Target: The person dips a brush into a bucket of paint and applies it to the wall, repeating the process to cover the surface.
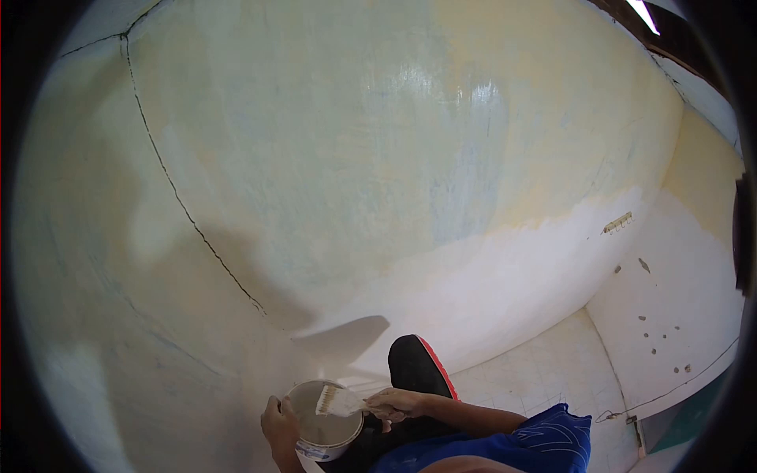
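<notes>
At the bottom of the head view, my left hand point(281, 424) is closed on the left rim of a white bucket point(344, 448). My right hand point(396, 403) has its fingers wrapped round the handle of a wide brush point(341, 403). The brush is over the bucket's mouth, its pale bristles pointing left near the far rim. Inside the bucket the surface looks greyish white. The bucket is beside my dark-clothed leg.
A wall point(331, 158) with patchy green, yellow and white paint rises in front, with a long dark crack point(179, 197) at left. A hook rack point(618, 223) hangs at right. My black shoe point(414, 363) with a red edge is near the pale floor point(544, 355).
</notes>
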Action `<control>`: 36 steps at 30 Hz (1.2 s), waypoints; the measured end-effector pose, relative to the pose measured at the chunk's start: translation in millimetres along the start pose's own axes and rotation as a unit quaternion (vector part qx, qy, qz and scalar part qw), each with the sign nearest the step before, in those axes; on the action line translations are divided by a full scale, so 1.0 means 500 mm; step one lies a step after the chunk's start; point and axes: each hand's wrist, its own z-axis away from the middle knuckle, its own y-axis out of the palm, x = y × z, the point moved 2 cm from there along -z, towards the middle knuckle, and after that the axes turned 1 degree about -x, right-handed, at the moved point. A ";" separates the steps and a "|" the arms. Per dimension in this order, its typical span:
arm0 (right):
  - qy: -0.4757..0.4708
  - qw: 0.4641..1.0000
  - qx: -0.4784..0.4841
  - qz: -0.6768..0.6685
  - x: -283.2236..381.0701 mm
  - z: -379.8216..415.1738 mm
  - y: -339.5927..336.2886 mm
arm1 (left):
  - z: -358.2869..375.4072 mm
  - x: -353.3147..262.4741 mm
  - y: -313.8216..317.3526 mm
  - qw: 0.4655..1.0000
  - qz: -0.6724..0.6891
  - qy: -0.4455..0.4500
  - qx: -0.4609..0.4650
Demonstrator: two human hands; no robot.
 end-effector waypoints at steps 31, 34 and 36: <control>0.073 0.997 -0.016 -0.019 0.044 0.002 0.031 | 0.008 0.002 -0.029 0.996 0.018 -0.084 0.039; 0.076 0.997 -0.028 0.000 0.050 0.002 0.038 | 0.009 0.006 -0.030 0.996 0.020 -0.078 0.042; 0.071 0.997 -0.031 0.009 0.054 0.003 0.038 | 0.007 0.007 -0.026 0.996 0.017 -0.074 0.045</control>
